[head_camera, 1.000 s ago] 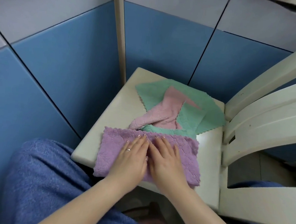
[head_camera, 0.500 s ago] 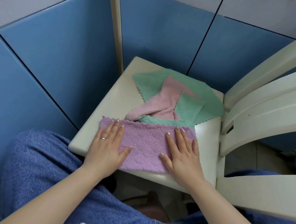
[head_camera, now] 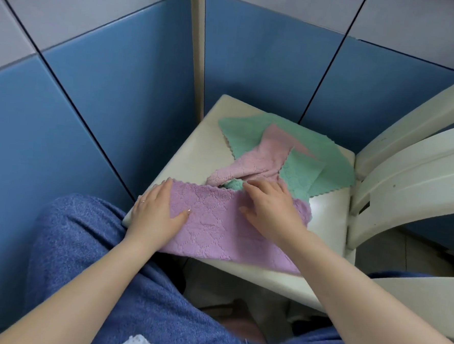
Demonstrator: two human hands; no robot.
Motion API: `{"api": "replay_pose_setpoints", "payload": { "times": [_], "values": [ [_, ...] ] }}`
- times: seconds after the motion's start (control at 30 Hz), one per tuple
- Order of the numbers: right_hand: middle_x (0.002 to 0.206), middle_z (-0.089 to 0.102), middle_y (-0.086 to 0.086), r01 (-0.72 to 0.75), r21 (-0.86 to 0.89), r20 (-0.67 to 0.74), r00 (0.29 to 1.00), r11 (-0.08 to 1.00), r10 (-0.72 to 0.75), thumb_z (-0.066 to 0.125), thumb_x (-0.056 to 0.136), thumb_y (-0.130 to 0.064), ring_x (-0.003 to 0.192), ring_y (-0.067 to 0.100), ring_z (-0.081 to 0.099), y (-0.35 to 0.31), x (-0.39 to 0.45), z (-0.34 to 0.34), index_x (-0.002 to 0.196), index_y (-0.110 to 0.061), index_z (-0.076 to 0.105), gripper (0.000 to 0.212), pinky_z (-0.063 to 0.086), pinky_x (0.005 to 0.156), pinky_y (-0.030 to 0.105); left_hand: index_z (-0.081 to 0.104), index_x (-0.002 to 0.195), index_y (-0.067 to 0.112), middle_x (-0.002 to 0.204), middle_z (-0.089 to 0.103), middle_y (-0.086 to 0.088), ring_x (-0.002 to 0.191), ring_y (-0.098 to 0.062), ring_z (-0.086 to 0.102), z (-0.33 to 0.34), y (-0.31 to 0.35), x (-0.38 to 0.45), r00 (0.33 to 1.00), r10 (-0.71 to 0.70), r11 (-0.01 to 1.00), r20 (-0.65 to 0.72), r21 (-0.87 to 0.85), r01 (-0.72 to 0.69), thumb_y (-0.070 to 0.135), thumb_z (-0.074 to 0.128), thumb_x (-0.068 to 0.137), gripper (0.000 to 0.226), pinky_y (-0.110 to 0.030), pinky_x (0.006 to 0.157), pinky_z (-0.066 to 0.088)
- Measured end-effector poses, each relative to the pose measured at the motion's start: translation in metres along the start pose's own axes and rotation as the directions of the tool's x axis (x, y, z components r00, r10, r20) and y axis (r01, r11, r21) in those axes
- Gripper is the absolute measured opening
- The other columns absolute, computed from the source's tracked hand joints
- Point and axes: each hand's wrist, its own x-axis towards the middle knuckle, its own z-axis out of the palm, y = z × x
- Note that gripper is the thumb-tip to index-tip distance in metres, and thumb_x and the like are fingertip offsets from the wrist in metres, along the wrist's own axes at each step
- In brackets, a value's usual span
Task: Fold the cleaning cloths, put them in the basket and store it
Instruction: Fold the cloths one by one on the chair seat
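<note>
A purple cloth point(head_camera: 212, 224), folded into a long strip, lies along the near edge of the cream chair seat point(head_camera: 195, 154). My left hand point(head_camera: 156, 215) lies flat on its left end, fingers straight. My right hand point(head_camera: 268, 209) rests on the strip right of centre, fingertips at its far edge where it meets the other cloths. Behind it a crumpled pink cloth point(head_camera: 258, 160) lies across a spread green cloth point(head_camera: 314, 156). No basket is in view.
The cream chair back point(head_camera: 412, 167) curves up at the right. Blue and grey wall tiles point(head_camera: 92, 97) with a cream corner strip close in the left and far sides. My blue-trousered legs point(head_camera: 81, 269) are just in front of the seat.
My hands slid apart from the middle of the purple cloth to its ends. Since then my right hand has moved back toward the centre and far edge; the left stays at the left end.
</note>
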Motion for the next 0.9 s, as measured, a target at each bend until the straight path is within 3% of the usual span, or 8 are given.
{"api": "replay_pose_setpoints", "payload": {
  "times": [0.23, 0.4, 0.5, 0.6, 0.67, 0.77, 0.83, 0.9],
  "values": [
    [0.122, 0.056, 0.005, 0.028, -0.039, 0.171, 0.985, 0.999, -0.021, 0.064, 0.08, -0.039, 0.114, 0.028, 0.049, -0.01, 0.038, 0.001, 0.122, -0.021, 0.056, 0.046, 0.039, 0.083, 0.035, 0.031, 0.145, 0.015, 0.148, 0.038, -0.004, 0.135, -0.025, 0.032, -0.005, -0.005, 0.006, 0.999, -0.025, 0.999, 0.022, -0.031, 0.026, 0.042, 0.062, 0.084, 0.074, -0.041, 0.113, 0.024],
    [0.105, 0.06, 0.007, 0.128, 0.038, 0.193, 0.972, 0.991, -0.132, 0.062, 0.082, -0.031, 0.095, 0.028, 0.056, -0.007, 0.041, -0.006, 0.097, -0.015, 0.057, 0.022, 0.027, 0.061, 0.028, 0.035, 0.144, 0.015, 0.146, 0.04, -0.003, 0.134, -0.023, 0.034, -0.005, -0.009, 0.008, 1.0, -0.011, 0.995, 0.023, -0.098, 0.013, 0.038, 0.062, 0.084, 0.069, -0.037, 0.113, 0.024],
    [0.088, 0.057, 0.005, 0.244, 0.09, 0.191, 0.948, 0.966, -0.257, 0.056, 0.087, -0.029, 0.08, 0.028, 0.054, -0.006, 0.037, -0.019, 0.097, -0.016, 0.051, 0.017, 0.024, 0.052, 0.03, 0.039, 0.14, 0.015, 0.139, 0.045, -0.001, 0.12, -0.015, 0.045, -0.01, -0.007, 0.012, 0.994, -0.101, 0.943, -0.027, -0.32, 0.087, 0.034, 0.062, 0.086, 0.062, -0.026, 0.098, 0.038],
    [0.076, 0.05, 0.001, 0.248, 0.179, 0.098, 0.958, 0.952, -0.268, 0.052, 0.09, -0.029, 0.068, 0.029, 0.046, -0.006, 0.037, -0.04, 0.089, -0.021, 0.038, 0.016, 0.027, 0.049, 0.03, 0.036, 0.141, 0.02, 0.14, 0.044, 0.004, 0.118, -0.008, 0.045, -0.017, -0.007, 0.015, 0.967, -0.252, 0.796, -0.041, -0.577, 0.183, 0.04, 0.059, 0.088, 0.061, -0.022, 0.092, 0.034],
    [0.072, 0.052, 0.003, 0.185, 0.287, 0.001, 0.981, 0.94, -0.194, 0.051, 0.092, -0.03, 0.066, 0.028, 0.047, -0.006, 0.041, -0.052, 0.086, -0.025, 0.033, 0.02, 0.031, 0.052, 0.033, 0.036, 0.141, 0.025, 0.141, 0.044, 0.006, 0.116, -0.004, 0.047, -0.018, -0.005, 0.016, 0.948, -0.314, 0.692, -0.045, -0.695, 0.196, 0.042, 0.057, 0.09, 0.058, -0.023, 0.092, 0.035],
    [0.069, 0.05, -0.007, -0.047, 0.529, -0.071, 0.992, 0.847, 0.099, 0.05, 0.094, -0.034, 0.061, 0.009, 0.045, -0.006, 0.049, -0.063, 0.079, -0.027, 0.036, 0.021, 0.032, 0.051, 0.027, 0.032, 0.141, 0.029, 0.138, 0.046, 0.007, 0.112, -0.004, 0.051, -0.014, 0.011, 0.017, 0.942, -0.331, 0.508, 0.059, -0.83, 0.231, 0.039, 0.055, 0.091, 0.057, -0.031, 0.098, 0.043],
    [0.076, 0.054, -0.007, -0.215, 0.694, 0.003, 0.955, 0.687, 0.296, 0.049, 0.094, -0.038, 0.067, 0.01, 0.049, -0.006, 0.052, -0.06, 0.082, -0.028, 0.042, 0.017, 0.038, 0.057, 0.028, 0.027, 0.144, 0.029, 0.138, 0.048, 0.001, 0.117, -0.015, 0.053, -0.007, 0.026, 0.018, 0.935, -0.293, 0.354, 0.2, -0.886, 0.301, 0.038, 0.058, 0.09, 0.063, -0.041, 0.104, 0.042],
    [0.09, 0.059, 0.001, -0.343, 0.834, 0.134, 0.885, 0.431, 0.446, 0.049, 0.094, -0.039, 0.08, 0.017, 0.055, -0.005, 0.05, -0.052, 0.088, -0.022, 0.047, 0.018, 0.046, 0.071, 0.036, 0.022, 0.147, 0.028, 0.139, 0.049, -0.004, 0.121, -0.02, 0.052, -0.001, 0.039, 0.021, 0.923, -0.225, 0.305, 0.314, -0.877, 0.372, 0.039, 0.059, 0.089, 0.069, -0.044, 0.108, 0.037]
  ]
}}
